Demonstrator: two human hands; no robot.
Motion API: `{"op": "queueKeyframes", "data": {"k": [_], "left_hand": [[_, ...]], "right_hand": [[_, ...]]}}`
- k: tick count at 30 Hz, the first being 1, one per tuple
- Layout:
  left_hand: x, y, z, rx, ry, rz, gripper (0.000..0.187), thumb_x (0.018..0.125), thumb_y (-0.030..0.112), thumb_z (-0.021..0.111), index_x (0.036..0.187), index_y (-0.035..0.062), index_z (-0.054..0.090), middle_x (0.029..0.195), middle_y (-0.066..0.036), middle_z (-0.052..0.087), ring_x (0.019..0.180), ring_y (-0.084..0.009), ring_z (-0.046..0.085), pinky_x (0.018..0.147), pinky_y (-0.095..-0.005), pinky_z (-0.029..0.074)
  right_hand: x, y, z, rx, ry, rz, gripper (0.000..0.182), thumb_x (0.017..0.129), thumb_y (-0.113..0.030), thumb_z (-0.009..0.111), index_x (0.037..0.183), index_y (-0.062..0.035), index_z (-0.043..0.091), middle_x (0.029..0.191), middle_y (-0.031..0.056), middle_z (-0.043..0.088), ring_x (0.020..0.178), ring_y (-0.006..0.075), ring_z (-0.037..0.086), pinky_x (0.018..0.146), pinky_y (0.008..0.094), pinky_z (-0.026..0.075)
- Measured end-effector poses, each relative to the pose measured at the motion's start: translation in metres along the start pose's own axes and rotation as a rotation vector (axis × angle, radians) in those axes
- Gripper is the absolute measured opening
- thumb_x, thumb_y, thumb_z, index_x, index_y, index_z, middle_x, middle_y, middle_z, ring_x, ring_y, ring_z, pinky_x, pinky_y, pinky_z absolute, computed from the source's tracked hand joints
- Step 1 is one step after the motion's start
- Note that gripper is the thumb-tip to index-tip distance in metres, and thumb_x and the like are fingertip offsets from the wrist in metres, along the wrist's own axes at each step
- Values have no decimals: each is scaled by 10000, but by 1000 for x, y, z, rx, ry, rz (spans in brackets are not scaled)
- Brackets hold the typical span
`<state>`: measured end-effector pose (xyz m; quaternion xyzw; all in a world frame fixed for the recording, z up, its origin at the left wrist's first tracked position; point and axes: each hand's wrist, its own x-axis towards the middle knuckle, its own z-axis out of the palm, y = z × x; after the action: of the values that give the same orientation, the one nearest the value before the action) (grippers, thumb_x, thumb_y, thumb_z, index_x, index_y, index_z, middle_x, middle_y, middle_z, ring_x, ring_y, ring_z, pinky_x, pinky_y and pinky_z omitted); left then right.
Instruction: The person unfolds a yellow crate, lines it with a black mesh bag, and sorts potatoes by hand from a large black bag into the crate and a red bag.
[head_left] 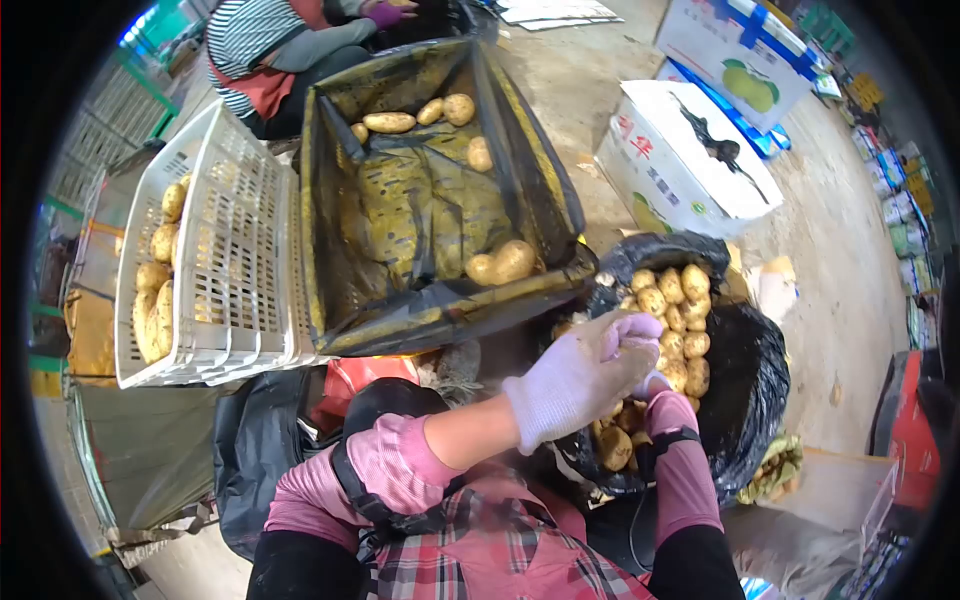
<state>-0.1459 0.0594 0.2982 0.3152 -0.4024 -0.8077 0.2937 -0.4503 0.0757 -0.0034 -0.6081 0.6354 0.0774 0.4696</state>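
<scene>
My left hand, in a pale purple glove with dirty fingers, reaches across over the potatoes. Its fingers are curled together, and whatever may be in them is hidden. Only a bit of my right hand shows beneath and beside the left one; its fingers are out of sight. Both hands are above a container lined with black plastic, where potatoes lie in a column. More potatoes lie lower down, close to my right sleeve.
A dark-lined crate holds several potatoes. Left of it stand white slatted crates with potatoes. A white carton stands behind the lined container, with another carton farther back. Another person crouches at upper left, one gloved hand near black plastic.
</scene>
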Motion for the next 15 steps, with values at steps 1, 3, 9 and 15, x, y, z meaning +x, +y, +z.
{"op": "queueKeyframes", "data": {"k": [1,3,9,15], "left_hand": [[-4,3,3,42,-13,-25,361,991,209,592,1295,23,533,1064,-28,619,873,-66,534,757,-223,459],[-7,-2,6,204,-54,46,339,989,235,589,1263,39,548,950,9,581,830,-59,518,748,-227,462],[10,-44,11,286,-15,85,480,1004,398,543,1346,65,498,1029,-58,620,966,-146,615,785,-308,518],[5,-49,30,-37,-290,-95,723,912,569,568,1363,13,469,1275,-193,579,1177,-296,583,1021,-398,452]], "right_hand": [[-8,12,-1,182,-58,-82,640,799,-182,753,1392,-138,517,1147,54,689,969,211,681,860,331,527],[-56,-18,-31,518,-10,-111,691,763,-65,797,1392,-106,514,1097,7,664,880,142,645,805,262,518],[-231,-170,-80,841,468,-450,810,666,-39,875,1382,-4,497,1270,49,578,1135,115,538,1006,277,441],[-290,-219,-45,964,774,-608,1014,657,-86,897,1492,-6,327,1397,104,492,1263,188,498,1056,331,427]]}}
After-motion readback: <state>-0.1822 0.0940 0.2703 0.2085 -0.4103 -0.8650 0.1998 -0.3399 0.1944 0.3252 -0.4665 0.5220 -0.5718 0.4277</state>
